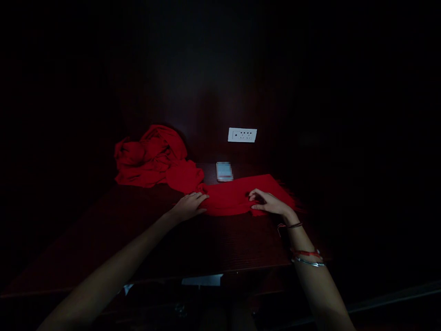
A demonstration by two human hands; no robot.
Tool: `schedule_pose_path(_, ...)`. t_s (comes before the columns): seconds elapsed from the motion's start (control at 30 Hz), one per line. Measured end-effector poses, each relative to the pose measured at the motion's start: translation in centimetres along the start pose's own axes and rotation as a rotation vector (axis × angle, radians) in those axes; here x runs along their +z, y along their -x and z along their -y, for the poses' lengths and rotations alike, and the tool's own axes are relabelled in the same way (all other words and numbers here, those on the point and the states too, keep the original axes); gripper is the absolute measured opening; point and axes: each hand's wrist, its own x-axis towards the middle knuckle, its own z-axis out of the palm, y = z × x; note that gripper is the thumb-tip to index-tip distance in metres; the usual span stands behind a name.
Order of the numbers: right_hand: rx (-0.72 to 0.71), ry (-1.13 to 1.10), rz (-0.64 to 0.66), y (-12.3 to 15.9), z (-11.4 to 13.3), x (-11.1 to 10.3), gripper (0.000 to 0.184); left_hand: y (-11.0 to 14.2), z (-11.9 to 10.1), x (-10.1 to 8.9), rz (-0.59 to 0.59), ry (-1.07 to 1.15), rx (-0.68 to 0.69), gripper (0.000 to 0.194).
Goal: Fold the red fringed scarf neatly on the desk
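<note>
A red scarf [230, 195] lies across a dark wooden table [206, 243]. Its right part is folded flat in front of me, and the rest is bunched in a heap [151, 156] at the back left. My left hand [189, 205] rests flat on the folded part's left end, fingers stretched out. My right hand [270, 203] presses on the right end, fingers curled onto the cloth near the fringe [289, 195]. Red and silver bangles [306, 256] sit on my right wrist.
The room is very dark. A white socket plate [242, 134] is on the dark wall behind the table. A small white card or box [224, 171] lies just behind the scarf. Something pale [203, 279] shows under the table's front edge.
</note>
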Motion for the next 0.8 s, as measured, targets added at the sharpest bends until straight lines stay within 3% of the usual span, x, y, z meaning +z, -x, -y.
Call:
schedule_pose_path(0.1, -0.01, 0.079, 0.021, -0.1, -0.1, 0.0, 0.022, -0.4, 0.2, 0.5, -0.047, 0.024, -0.031, 0.023)
schedule_pose_path(0.23, -0.051, 0.145, 0.043, -0.2, -0.2, -0.2, 0.02, 0.5, 0.8, -1.2, -0.071, 0.146, 0.075, 0.016)
schedule_pose_path(0.43, -0.091, 0.139, 0.064, -0.1, 0.1, -0.2, 0.021, 2.0, 1.5, -3.8, 0.098, 0.247, 0.13, 0.012)
schedule_pose_path(0.5, -0.096, 0.125, 0.072, -0.1, 0.2, -0.1, 0.021, 2.0, 1.2, -4.2, 0.057, 0.228, 0.105, 0.006)
schedule_pose_path(0.67, -0.112, 0.102, 0.091, -0.2, -0.2, -0.1, 0.022, 1.4, -0.4, -3.8, -0.179, 0.296, 0.002, 0.015)
schedule_pose_path(0.8, -0.102, 0.098, 0.1, -0.1, -0.4, -0.2, 0.024, 1.6, 0.7, -2.8, -0.023, 0.185, 0.054, 0.025)
